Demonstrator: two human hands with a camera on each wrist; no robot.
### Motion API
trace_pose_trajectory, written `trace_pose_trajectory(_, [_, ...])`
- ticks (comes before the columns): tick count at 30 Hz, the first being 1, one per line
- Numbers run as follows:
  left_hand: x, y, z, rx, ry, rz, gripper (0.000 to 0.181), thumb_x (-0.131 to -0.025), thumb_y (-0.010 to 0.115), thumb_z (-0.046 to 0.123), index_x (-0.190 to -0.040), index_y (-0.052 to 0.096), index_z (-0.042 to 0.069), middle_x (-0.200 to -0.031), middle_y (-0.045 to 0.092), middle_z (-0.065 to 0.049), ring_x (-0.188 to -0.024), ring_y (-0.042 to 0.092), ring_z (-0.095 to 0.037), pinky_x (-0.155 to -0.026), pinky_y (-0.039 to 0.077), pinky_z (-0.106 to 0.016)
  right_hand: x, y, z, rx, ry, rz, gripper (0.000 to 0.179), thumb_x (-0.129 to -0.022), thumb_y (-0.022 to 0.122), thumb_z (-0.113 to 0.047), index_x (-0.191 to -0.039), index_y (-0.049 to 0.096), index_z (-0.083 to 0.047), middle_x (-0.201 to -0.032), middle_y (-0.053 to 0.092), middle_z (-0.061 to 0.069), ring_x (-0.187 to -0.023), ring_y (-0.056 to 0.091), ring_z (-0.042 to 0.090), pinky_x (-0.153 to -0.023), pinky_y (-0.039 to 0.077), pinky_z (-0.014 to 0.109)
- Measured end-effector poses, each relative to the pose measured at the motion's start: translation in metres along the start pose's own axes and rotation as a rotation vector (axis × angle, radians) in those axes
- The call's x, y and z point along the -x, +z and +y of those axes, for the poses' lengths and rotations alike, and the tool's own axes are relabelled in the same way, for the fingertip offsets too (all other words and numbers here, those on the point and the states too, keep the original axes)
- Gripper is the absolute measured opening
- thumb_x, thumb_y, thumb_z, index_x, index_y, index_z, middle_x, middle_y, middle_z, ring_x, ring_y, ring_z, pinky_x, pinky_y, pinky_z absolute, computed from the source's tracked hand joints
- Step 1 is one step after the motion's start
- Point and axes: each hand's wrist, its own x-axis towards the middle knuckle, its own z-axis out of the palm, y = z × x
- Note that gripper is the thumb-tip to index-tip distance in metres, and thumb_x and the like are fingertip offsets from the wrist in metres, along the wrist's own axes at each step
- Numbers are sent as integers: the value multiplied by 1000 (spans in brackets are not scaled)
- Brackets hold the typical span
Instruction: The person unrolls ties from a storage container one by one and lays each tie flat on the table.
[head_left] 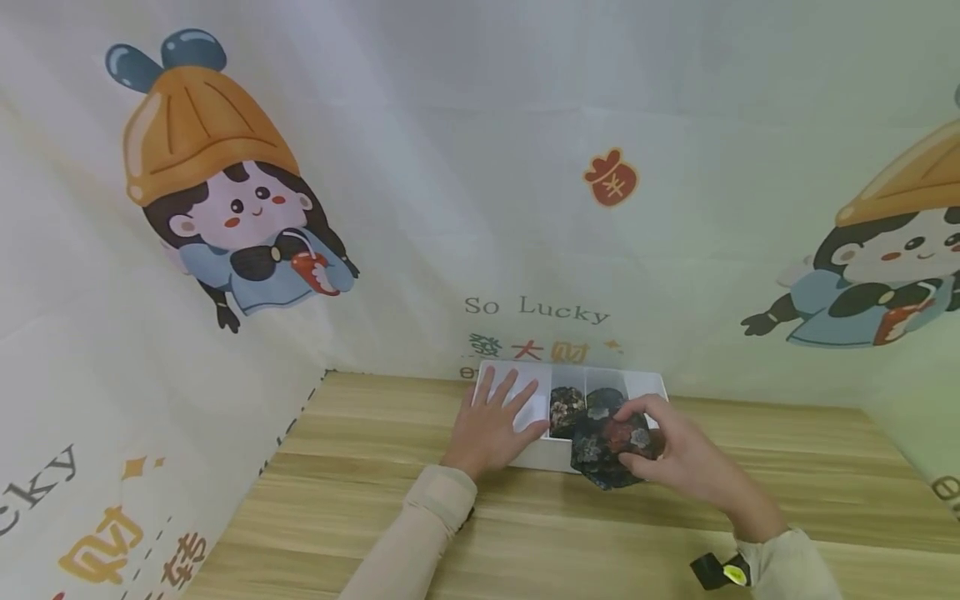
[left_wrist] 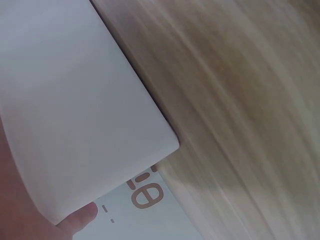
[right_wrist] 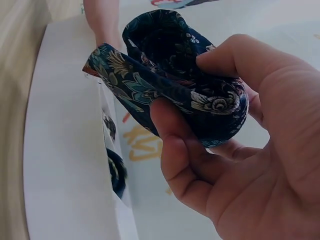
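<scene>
A white divided box (head_left: 540, 456) stands at the back of the table. My left hand (head_left: 491, 425) lies with spread fingers over its left end; in the left wrist view a fingertip (left_wrist: 84, 218) shows at the box's corner. With thumb and fingers my right hand (head_left: 678, 450) pinches a rolled dark floral necktie (right_wrist: 172, 90), its flat end hanging loose. In the head view this tie overlaps the box's front wall. Two more rolled ties sit in middle compartments: a black one with beige flowers (head_left: 567, 410) and a blue-green one (head_left: 604, 402), partly hidden by the held tie.
A printed white cloth (head_left: 420, 208) hangs directly behind the box and along the sides of the wood-grain table (head_left: 360, 467). A small black item with a yellow-green label (head_left: 707, 572) shows beside the right sleeve (head_left: 791, 567).
</scene>
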Motion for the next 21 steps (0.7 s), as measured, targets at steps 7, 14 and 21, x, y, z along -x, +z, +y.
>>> trace_pose_trajectory(7, [-1,2,-1,-24,-9,-1,71,-98,28,76,-161,24,42,-173,16,4,-161,1,-33,-127,12,-59,0,16,3,-113,41,-93,46,-83,71,11,-120,51,-8,-118,56,16,-86,64,1,-60,57,27])
trace_pose_trajectory(14, [-2,5,-2,-19,-22,-8,72,-97,28,77,-161,23,44,-173,15,5,-162,1,-31,-127,14,-60,2,28,5,-130,80,-151,42,-87,77,-4,-119,52,-9,-119,56,16,-79,59,1,-59,54,26])
trace_pose_trajectory(21, [-3,5,-3,-33,-20,-7,74,-96,26,80,-161,23,44,-173,15,5,-162,0,-31,-127,13,-59,5,42,10,-106,146,-206,44,-87,80,-17,-120,51,-12,-120,55,16,-55,46,-3,-56,50,24])
